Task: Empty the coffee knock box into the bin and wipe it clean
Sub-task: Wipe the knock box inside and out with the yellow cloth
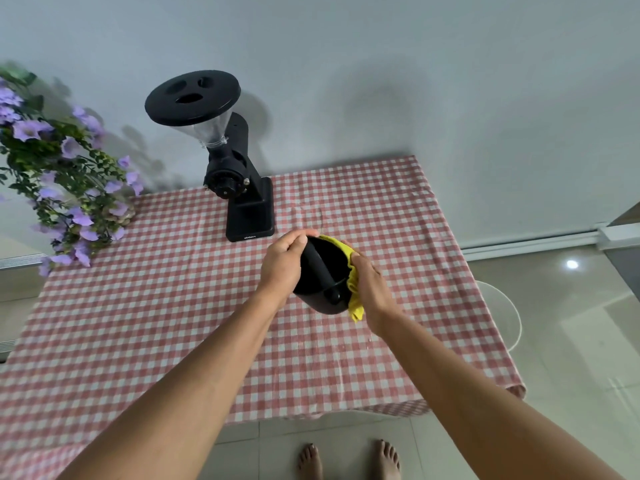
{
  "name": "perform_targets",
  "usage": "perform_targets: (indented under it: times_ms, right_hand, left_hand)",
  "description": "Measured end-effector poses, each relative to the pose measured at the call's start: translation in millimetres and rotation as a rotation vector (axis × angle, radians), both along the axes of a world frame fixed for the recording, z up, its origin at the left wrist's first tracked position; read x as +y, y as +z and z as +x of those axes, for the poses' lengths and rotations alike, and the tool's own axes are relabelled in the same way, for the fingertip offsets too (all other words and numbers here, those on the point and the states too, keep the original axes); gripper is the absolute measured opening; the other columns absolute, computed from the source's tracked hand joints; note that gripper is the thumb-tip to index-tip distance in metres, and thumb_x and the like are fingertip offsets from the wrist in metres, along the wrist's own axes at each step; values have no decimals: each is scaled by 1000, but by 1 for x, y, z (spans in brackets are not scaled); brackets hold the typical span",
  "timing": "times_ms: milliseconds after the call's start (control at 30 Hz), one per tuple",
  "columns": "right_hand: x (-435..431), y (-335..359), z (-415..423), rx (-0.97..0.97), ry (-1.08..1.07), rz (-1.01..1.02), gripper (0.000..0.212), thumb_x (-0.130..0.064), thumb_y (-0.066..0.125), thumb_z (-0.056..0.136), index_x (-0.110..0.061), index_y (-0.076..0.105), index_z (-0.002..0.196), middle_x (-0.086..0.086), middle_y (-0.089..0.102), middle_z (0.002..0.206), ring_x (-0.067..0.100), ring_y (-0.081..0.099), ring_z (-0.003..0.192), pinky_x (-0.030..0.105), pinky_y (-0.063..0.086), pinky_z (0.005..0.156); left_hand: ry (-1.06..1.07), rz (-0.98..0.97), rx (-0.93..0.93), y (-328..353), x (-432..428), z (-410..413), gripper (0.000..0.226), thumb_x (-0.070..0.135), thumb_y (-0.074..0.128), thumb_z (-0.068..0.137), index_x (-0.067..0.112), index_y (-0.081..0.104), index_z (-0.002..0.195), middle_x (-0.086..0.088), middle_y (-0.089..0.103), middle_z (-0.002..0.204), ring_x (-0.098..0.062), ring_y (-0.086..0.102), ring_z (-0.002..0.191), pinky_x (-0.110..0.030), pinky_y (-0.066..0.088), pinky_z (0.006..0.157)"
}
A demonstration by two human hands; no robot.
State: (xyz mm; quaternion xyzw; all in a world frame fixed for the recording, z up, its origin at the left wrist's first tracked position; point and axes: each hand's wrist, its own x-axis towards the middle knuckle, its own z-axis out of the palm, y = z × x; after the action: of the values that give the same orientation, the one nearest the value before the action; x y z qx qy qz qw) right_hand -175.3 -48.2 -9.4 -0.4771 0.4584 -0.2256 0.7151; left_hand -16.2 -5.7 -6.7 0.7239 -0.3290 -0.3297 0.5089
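Knock box (320, 271) held tilted in left hand (281, 263), yellow cloth (348, 271) inside

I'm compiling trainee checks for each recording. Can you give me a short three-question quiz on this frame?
1. True or false: the right hand holds a yellow cloth against the knock box.
2. What stands on the table behind the knock box? A. kettle B. grinder C. toaster
3. Which hand grips the knock box itself?

Key: 1 true; 2 B; 3 the left hand.
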Motion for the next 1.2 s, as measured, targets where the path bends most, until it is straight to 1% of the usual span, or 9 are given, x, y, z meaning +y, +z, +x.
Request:
perform_targets:
  times_ms: [133, 233, 400, 567, 667, 767, 933, 1067, 1200]
  right_hand:
    - [-17, -2, 0, 92, 162, -7, 36, -37, 37, 102, -23, 58, 77, -12, 60, 62, 9, 54, 65, 24, 43, 63]
    - [-17, -7, 1, 73, 224, -71, 35, -41, 37, 105, -23, 68, 102, -13, 73, 86, 9, 68, 83, 24, 54, 74]
    - [-5, -15, 8, 136, 119, -117, 40, -39, 37, 106, -17, 59, 133, 2, 70, 117, 18, 65, 109, 33, 53, 90]
    - [3, -18, 18, 93, -153, -32, 41, -41, 35, 106, -18, 58, 131, 5, 67, 121, 21, 63, 110, 40, 54, 93]
    - [10, -17, 20, 42, -161, -45, 42, -42, 34, 106, -22, 52, 139, 4, 62, 127, 22, 60, 116, 44, 54, 95]
    - [14, -15, 20, 32, -114, -120, 42, -40, 32, 107, -26, 47, 143, -1, 60, 127, 18, 57, 118, 26, 51, 83]
    - [-2, -2, 18, 4, -55, -282, 43, -44, 32, 106, -31, 47, 144, -7, 61, 128, 14, 56, 122, 36, 49, 103]
    - [-13, -1, 9, 28, 85, -432, 46, -54, 29, 104, -44, 36, 148, -17, 58, 129, 7, 57, 119, 25, 52, 92]
    - [7, -6, 21, -35, -114, -334, 51, -47, 29, 106, -32, 31, 154, -1, 49, 149, 18, 46, 137, 45, 43, 111]
  left_hand:
    - [-147, 30, -31, 6, 1, 3, 27, 31, 55, 103, 49, 67, 120, 17, 65, 127, 8, 59, 116, -19, 45, 96]
    - [-71, 59, 40, 5, 2, 6, 47, 34, 67, 97, 41, 53, 141, 6, 53, 149, -13, 51, 134, -36, 44, 111]
    - [244, 76, 374, 5, 7, -2, 70, 47, 78, 83, 32, 51, 146, -2, 57, 145, -24, 54, 132, -41, 46, 107]
    - [180, 200, 653, -10, 32, -28, 70, 79, 61, 76, 25, 71, 119, -6, 77, 105, -25, 74, 86, -37, 58, 66]
    - [178, 156, 748, -22, 37, -34, 69, 77, 62, 78, 23, 69, 121, -11, 79, 104, -34, 74, 98, -50, 63, 81]
    - [244, 104, 739, -22, 35, -34, 58, 70, 59, 85, 25, 68, 121, -14, 78, 109, -37, 73, 102, -55, 61, 85]
    - [176, 77, 630, -7, 29, -26, 52, 66, 58, 86, 27, 71, 117, -9, 79, 103, -35, 73, 101, -48, 63, 75]
    - [120, 87, 582, 12, 23, -13, 43, 68, 59, 82, 36, 76, 105, -2, 80, 99, -33, 71, 104, -48, 62, 79]
    - [311, 22, 619, 17, 15, -35, 50, 60, 55, 87, 28, 70, 122, -10, 75, 114, -33, 70, 109, -54, 58, 94]
